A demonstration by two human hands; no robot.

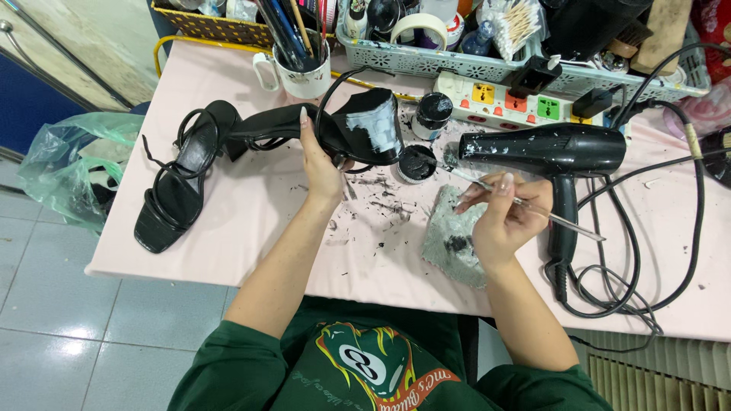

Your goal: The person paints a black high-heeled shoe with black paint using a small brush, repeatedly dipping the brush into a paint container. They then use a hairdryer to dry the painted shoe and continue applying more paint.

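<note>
Pale pink and flecked with black paint, the counter (pixel 251 228) carries everything. Nearest the person, a grey stained rag (pixel 451 237) lies flat by the right hand (pixel 504 217), whose fingers pinch a thin brush (pixel 525 203); its tip reaches toward a small open paint jar (pixel 416 163). Just left, the left hand (pixel 321 164) is closed around a black high-heeled sandal (pixel 358 129), held above the counter with its block heel turned up, a whitish patch showing on the heel. A 2nd black strappy sandal (pixel 179 183) lies flat further left, near the counter's edge. Right of the jar, a black hair dryer (pixel 552 152) rests on its side, its cord looping down. Farther back stand a jar with a black lid (pixel 433 114), a white power strip (pixel 510 103), a white mug (pixel 301 72) holding brushes, and a pale basket (pixel 487 68) of supplies.
</note>
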